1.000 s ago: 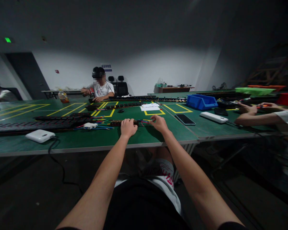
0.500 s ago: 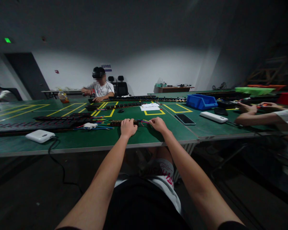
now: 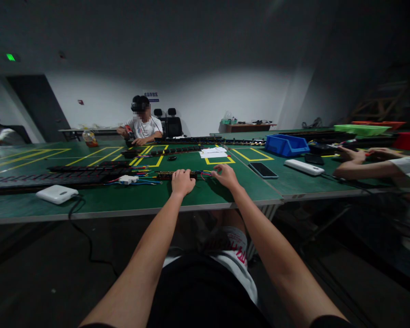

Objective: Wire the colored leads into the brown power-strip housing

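Note:
My left hand [image 3: 182, 181] is curled over the right part of a short dark terminal strip [image 3: 166, 175] lying on the green table [image 3: 130, 202]. My right hand [image 3: 226, 176] hovers just right of the strip's end, fingers bent and pinched near a bundle of coloured wires [image 3: 206, 173] that comes out of that end. Whether the fingers grip a wire is too small to tell. A small white part [image 3: 128, 179] with blue and red wires lies left of the strip.
A white power bank [image 3: 57, 194] with a black cable sits at the left. Long dark strips [image 3: 54, 175] lie behind it. A phone [image 3: 263, 170], white device [image 3: 304, 167], blue bin [image 3: 286, 145] and papers [image 3: 213, 152] are to the right. One person sits opposite; another person's arms [image 3: 369, 167] work at right.
My right hand shifted slightly at the wire bundle, its fingers lifting and re-pinching. My left hand stayed on the strip.

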`<state>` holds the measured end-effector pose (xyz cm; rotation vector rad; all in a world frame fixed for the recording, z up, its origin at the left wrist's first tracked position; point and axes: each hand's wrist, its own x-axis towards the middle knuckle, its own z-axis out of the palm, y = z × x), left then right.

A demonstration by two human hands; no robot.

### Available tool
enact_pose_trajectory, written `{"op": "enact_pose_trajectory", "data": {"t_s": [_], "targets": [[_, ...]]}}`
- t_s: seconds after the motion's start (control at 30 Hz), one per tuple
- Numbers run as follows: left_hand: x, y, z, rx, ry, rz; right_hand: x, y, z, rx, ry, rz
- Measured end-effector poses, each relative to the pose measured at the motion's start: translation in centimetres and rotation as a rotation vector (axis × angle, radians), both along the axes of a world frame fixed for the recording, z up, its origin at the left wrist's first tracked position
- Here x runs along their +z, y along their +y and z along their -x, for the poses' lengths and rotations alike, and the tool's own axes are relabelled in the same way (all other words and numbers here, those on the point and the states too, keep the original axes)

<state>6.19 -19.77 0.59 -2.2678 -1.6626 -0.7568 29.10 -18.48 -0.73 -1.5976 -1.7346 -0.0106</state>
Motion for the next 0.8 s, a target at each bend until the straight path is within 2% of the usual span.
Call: {"op": "enact_pose_trajectory", "data": {"t_s": [0.2, 0.33, 0.4, 0.57, 0.7, 0.8], "targets": [[0.06, -0.03, 0.05, -0.008, -0.003, 0.013, 0.24, -0.38, 0.32, 0.008, 0.0, 0.059], [0.12, -0.03, 0.15, -0.018, -0.005, 0.029, 0.52, -0.61, 0.32, -0.047, 0.006, 0.019], [0.12, -0.02, 0.16, -0.026, -0.006, 0.031, 0.64, -0.7, 0.34, -0.07, -0.031, 0.025], [0.12, -0.08, -0.02, 0.006, -0.005, 0.029, 0.65, -0.72, 0.41, -0.011, -0.187, 0.138], [0.15, -0.16, -0.09, 0.009, 0.006, 0.025, 0.69, -0.64, 0.38, -0.065, -0.202, 0.083], [0.18, -0.17, -0.04, 0.01, 0.005, 0.017, 0.72, -0.64, 0.37, -0.056, -0.192, 0.117]]}}
